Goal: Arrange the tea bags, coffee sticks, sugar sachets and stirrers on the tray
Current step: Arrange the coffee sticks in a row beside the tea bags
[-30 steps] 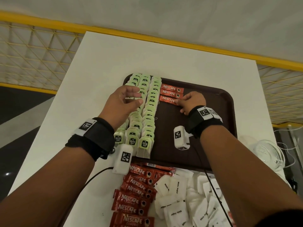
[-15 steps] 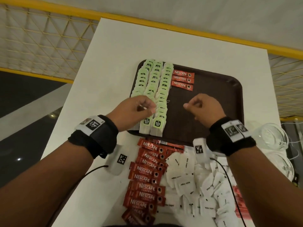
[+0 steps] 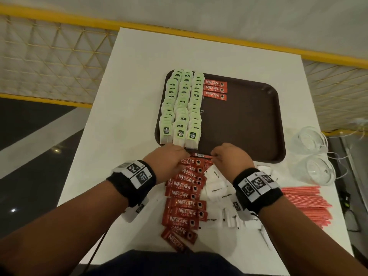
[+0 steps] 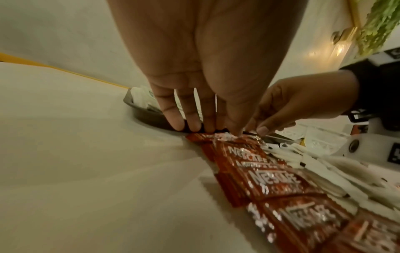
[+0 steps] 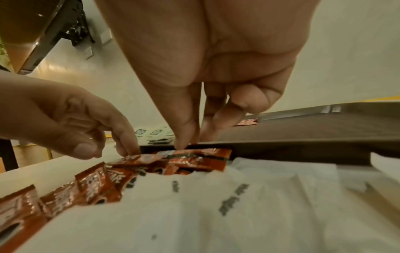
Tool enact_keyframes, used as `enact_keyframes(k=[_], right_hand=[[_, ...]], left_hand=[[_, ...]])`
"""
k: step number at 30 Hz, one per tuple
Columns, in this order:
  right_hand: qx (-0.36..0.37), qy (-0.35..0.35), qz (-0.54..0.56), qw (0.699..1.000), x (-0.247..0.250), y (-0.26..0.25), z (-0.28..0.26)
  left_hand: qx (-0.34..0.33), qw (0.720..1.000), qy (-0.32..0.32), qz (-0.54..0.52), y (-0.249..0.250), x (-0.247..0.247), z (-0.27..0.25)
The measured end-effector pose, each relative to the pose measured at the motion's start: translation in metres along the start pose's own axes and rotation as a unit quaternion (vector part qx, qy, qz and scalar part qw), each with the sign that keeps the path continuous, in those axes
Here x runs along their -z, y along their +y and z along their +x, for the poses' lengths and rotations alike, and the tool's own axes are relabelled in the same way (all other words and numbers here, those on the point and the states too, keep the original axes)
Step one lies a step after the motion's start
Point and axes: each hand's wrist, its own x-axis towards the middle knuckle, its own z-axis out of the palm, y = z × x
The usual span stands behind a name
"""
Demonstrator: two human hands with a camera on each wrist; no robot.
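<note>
A brown tray (image 3: pixel 249 120) holds three rows of green tea bags (image 3: pixel 182 108) on its left and three red coffee sticks (image 3: pixel 215 89) beside them. On the table in front of the tray lie a pile of coffee sticks (image 3: pixel 185 192), white sugar sachets (image 3: pixel 217 188) and red stirrers (image 3: pixel 304 204). Both hands meet at the topmost coffee stick (image 5: pixel 194 154) against the tray's near rim. My left hand (image 4: pixel 207 131) touches its left end with straight fingertips. My right hand (image 5: pixel 190 143) pinches its right part between thumb and fingers.
Two clear plastic cups (image 3: pixel 310 142) stand to the right of the tray, with thin white cords near them. A yellow-framed mesh railing (image 3: pixel 49 56) runs behind and beside the white table (image 3: pixel 129 96). The tray's right two thirds is bare brown surface.
Both hands have drawn back from over the tray to the coffee stick pile at its near edge. The head view has tilted down, so the stirrers and cups show.
</note>
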Motion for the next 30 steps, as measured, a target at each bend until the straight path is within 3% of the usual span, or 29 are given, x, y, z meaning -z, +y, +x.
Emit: enact_keyframes(k=[5, 16, 25, 30], right_hand=[[0.015, 0.009, -0.042, 0.999, -0.013, -0.008, -0.001], [0.013, 0.000, -0.040, 0.999, -0.018, -0.020, -0.002], [0.012, 0.035, 0.052, 0.998, -0.005, -0.002, -0.005], [0.007, -0.002, 0.133, 0.991, 0.005, 0.007, -0.003]], left_hand=[[0.012, 0.997, -0.032, 0.068, -0.005, -0.008, 0.000], [0.040, 0.991, -0.082, 0.093, 0.001, -0.007, -0.002], [0.020, 0.988, -0.075, 0.134, 0.005, -0.011, 0.000], [0.027, 0.987, -0.070, 0.141, 0.015, -0.013, 0.009]])
